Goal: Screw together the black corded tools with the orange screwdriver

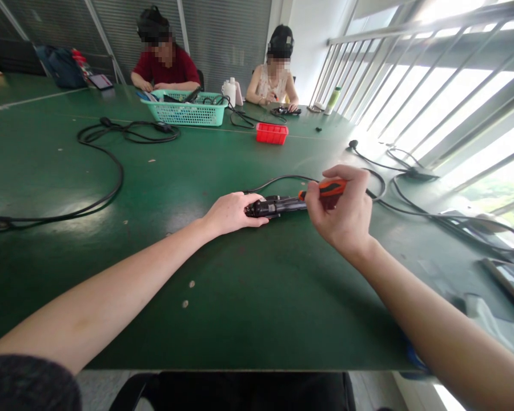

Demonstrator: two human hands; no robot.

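My left hand point(232, 212) lies on the green table point(240, 297), fingers curled round the end of a small black device point(269, 206) with a cable running off behind it. My right hand point(342, 212) is closed on an orange-handled screwdriver point(330, 187), whose shaft points left into the black device. Both hands meet near the table's middle.
Black cables point(111, 171) loop across the table at left and right. A red tray point(271, 133) and a teal basket point(187, 108) stand further back. Two people sit at the far end. A window railing runs along the right, and a flat framed object point(512, 279) lies at the right edge.
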